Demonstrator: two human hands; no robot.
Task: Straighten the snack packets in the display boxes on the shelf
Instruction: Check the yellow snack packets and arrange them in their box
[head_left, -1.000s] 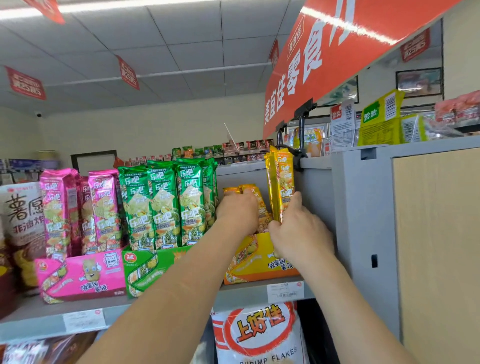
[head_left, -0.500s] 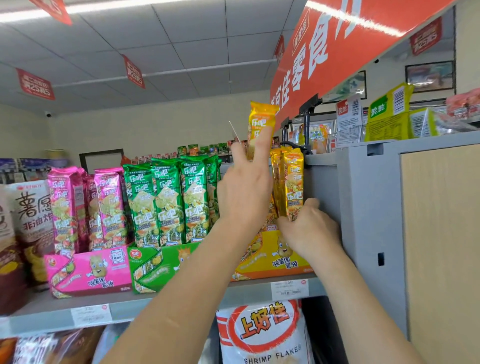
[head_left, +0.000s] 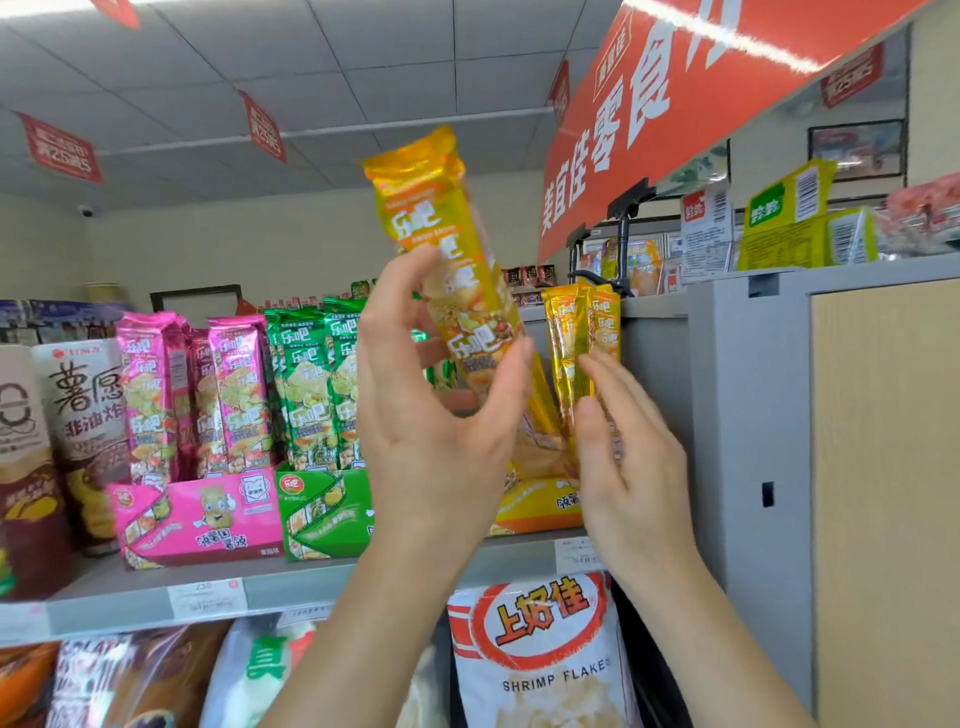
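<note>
The left hand (head_left: 436, 431) grasps a yellow packet (head_left: 441, 234) between thumb and fingers and holds it raised and tilted above the yellow box (head_left: 535, 506) at the right end of the shelf (head_left: 130, 587). The right hand (head_left: 634, 467) is released, its straight fingers laid against the standing packets (head_left: 587, 322) in that box, just beside the grey cabinet (head_left: 748, 389).

The step in hand looks to be setting the raised packet back in line. To do it well, the right hand should brace the standing packets so none topples. Meanwhile the left hand turns its packet upright, label forward, and lowers the bottom end into the gap at the left of the box. Foil is slippery, so a grip lower down would likely steer it better.
</note>
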